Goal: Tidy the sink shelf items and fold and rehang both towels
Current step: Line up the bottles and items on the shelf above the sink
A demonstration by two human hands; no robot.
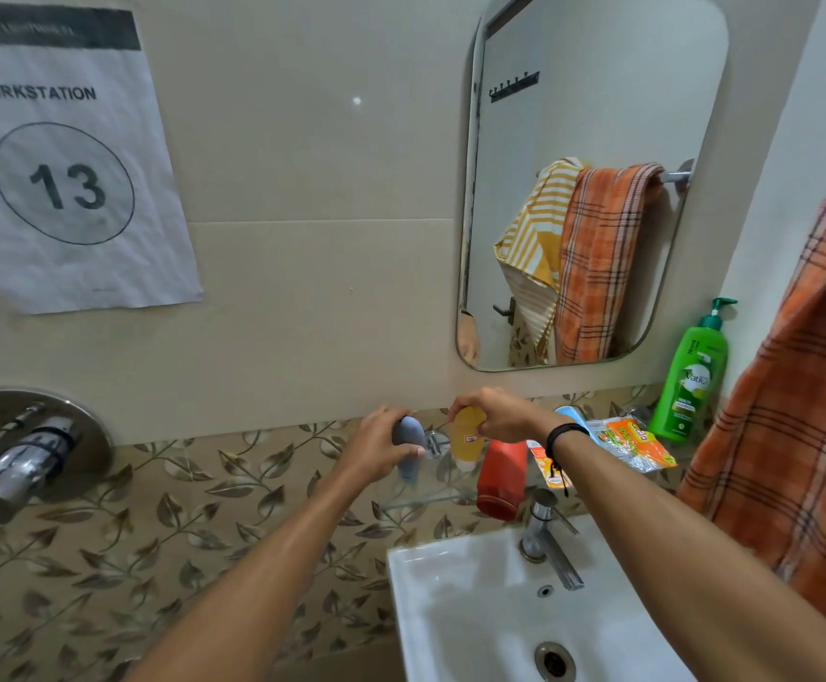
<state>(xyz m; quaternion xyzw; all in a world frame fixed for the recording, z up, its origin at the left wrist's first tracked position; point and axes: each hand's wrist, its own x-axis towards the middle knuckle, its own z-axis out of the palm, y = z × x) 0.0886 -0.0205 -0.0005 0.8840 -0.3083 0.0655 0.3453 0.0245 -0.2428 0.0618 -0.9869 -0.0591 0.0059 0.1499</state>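
My left hand (384, 447) grips a grey-blue bottle (410, 445) at the left end of the glass shelf (430, 499). Just to its right, my right hand (492, 415) holds a yellow bottle (467, 435) from above. A red bottle (502, 477) stands beside the yellow one. Farther right on the shelf lie an orange scrub-pad packet (640, 443) and a small orange sachet (546, 465), and a green pump bottle (694, 381) stands at the end. An orange checked towel (790, 425) hangs at the right edge. The mirror (593, 115) reflects that towel and a yellow striped one.
A white sink (455, 607) with a chrome tap (549, 543) sits below the shelf. A large chrome shower valve (22, 450) juts from the wall at the left. A paper sign (61, 160) reading workstation 13 is stuck on the wall tiles.
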